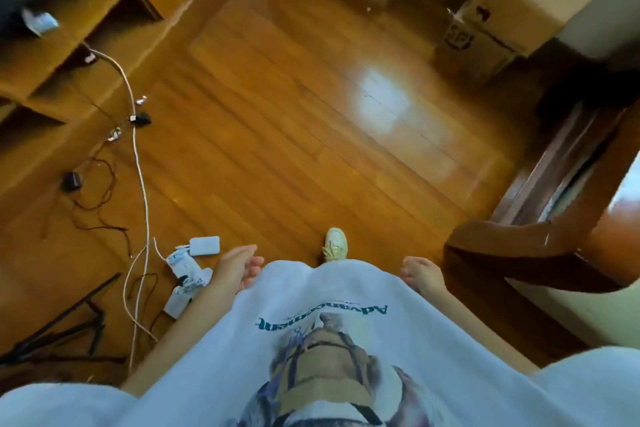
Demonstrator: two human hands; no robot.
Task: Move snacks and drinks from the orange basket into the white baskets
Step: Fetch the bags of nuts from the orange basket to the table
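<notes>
No basket, snack or drink is in view. I look straight down at a wooden floor (294, 121) and my own light grey printed T-shirt (322, 340). My left hand (237, 267) hangs beside my left hip with loosely curled fingers and holds nothing. My right hand (420, 274) hangs at my right side, also relaxed and empty. One pale shoe (335, 243) pokes out in front of the shirt.
A white power strip (185, 274) with a white adapter (205, 245) and loose cables (138, 156) lie on the floor at left, by wooden shelving (52, 55). Cardboard boxes (485, 24) stand at the back right. A dark wooden frame (540, 239) is at right, black tripod legs (69, 322) at lower left.
</notes>
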